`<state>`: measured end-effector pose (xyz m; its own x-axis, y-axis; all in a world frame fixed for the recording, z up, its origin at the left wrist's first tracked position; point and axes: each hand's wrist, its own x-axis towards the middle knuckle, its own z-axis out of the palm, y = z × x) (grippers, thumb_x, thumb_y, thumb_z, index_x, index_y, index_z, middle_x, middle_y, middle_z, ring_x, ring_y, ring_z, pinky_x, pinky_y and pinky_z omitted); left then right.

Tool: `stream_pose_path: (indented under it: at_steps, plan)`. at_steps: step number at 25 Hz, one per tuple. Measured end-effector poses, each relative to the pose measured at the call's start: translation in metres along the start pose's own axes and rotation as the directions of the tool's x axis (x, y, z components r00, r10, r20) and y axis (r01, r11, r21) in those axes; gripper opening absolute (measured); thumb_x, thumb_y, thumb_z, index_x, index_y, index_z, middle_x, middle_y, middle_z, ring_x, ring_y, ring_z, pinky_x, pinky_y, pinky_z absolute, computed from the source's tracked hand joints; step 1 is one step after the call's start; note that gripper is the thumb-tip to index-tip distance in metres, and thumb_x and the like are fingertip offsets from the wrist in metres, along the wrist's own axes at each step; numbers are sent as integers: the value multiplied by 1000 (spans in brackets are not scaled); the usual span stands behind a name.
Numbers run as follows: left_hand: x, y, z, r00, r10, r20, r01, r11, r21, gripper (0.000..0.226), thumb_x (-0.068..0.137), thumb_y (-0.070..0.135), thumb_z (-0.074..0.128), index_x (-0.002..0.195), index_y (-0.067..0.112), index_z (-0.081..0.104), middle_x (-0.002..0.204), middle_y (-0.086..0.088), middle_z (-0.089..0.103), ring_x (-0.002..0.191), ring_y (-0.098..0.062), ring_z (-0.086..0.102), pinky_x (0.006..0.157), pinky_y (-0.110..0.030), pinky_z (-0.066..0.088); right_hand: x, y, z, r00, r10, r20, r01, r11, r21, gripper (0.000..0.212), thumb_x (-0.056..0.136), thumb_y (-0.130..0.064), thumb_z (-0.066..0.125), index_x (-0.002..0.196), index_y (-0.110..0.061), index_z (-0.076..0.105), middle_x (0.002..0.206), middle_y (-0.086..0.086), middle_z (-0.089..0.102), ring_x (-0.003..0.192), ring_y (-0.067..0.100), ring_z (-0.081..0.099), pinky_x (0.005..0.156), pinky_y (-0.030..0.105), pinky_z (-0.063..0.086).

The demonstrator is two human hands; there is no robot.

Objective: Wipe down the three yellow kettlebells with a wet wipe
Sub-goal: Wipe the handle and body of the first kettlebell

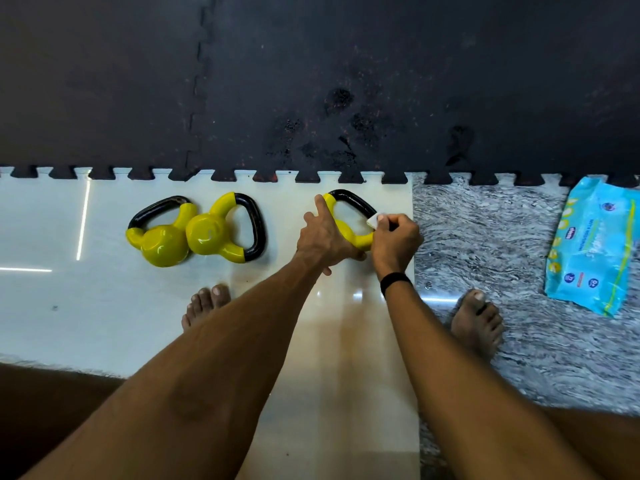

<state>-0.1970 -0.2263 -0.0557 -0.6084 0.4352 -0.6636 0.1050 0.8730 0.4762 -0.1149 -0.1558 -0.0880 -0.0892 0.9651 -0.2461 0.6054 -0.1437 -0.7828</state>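
Your left hand (323, 237) is clamping the right-of-centre kettlebell (349, 233), right hand (394, 240) pinching the wipe (373, 221) against its handle. It's lying tipped, so pushing hard could be rolling it off.

Three yellow kettlebells (162, 242) (221, 237) (349, 230) (one under two hands (323, 239) (396, 242)), one wipe (373, 221), one wipes pack (594, 244)

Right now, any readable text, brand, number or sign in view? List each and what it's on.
Only the blue wet wipe pack carries print.
Red oval brand logo on the pack: letters too blurred to read.
Vertical line of print beside the logo: too small to read.
Round badges near the pack's lower end: one seems to read "0+", uncertain; the other is unreadable.
Three yellow kettlebells: no markings visible.
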Motion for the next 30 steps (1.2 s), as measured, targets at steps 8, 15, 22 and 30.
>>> stream_pose_path:
  at_steps: [8, 15, 22, 30]
  plan:
    - [5, -9, -6, 990, 117, 77, -123, 989, 83, 130, 45, 40, 92, 140, 35, 4, 120, -13, 35, 96, -39, 52, 35, -38, 52, 35, -19, 2, 890, -221, 399, 256, 966, -36, 10, 85, -11, 69, 84, -2, 74, 80, 9, 72, 72, 15, 62, 67, 22, 46]
    - [7, -12, -3, 990, 126, 57, -136, 966, 218, 141, 43, 53, 89, 146, 28, -5, 127, -14, 38, 103, -40, 55, 76, -51, 55, -10, -2, -3, 1000, -3, -17, 2, 995, -104, 16, 89, -12, 61, 83, -1, 70, 85, 20, 72, 82, 34, 63, 63, 24, 32]
    - [6, -15, 3, 995, 97, -18, -90, 965, 246, 143, 42, 61, 85, 147, 23, -4, 129, -14, 43, 119, -36, 46, 86, -47, 45, 38, -35, 20, 833, -231, 503, 345, 927, -146, 17, 87, -12, 64, 98, -7, 75, 99, 14, 74, 97, 31, 66, 87, 40, 55]
    - [13, -21, 2, 979, 199, -33, -183, 944, 275, 135, 34, 65, 84, 140, 22, 13, 117, -13, 49, 110, -35, 49, 88, -51, 47, 11, -23, 7, 978, -84, 188, 122, 972, -201, 20, 85, -8, 57, 91, -7, 75, 100, 19, 72, 98, 39, 63, 77, 38, 54]
